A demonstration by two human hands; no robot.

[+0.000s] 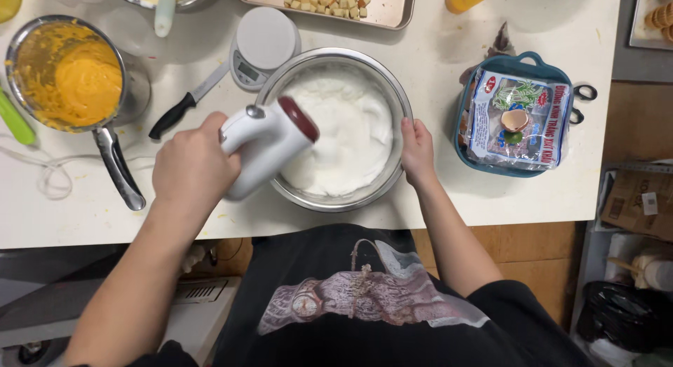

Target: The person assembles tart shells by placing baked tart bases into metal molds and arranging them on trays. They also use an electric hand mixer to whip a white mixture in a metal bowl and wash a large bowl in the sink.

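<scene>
The left hand [191,165] grips a white mixer [266,144] over a metal bowl [392,93] of white foam [347,139]. The right hand [417,151] grips the bowl's rim.

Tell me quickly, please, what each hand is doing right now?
Left hand: closed around the white hand mixer.
Right hand: fingers gripping the rim of the steel bowl.

white hand mixer [263,146] tilted over steel bowl [392,93] of white foam [350,136]
</scene>
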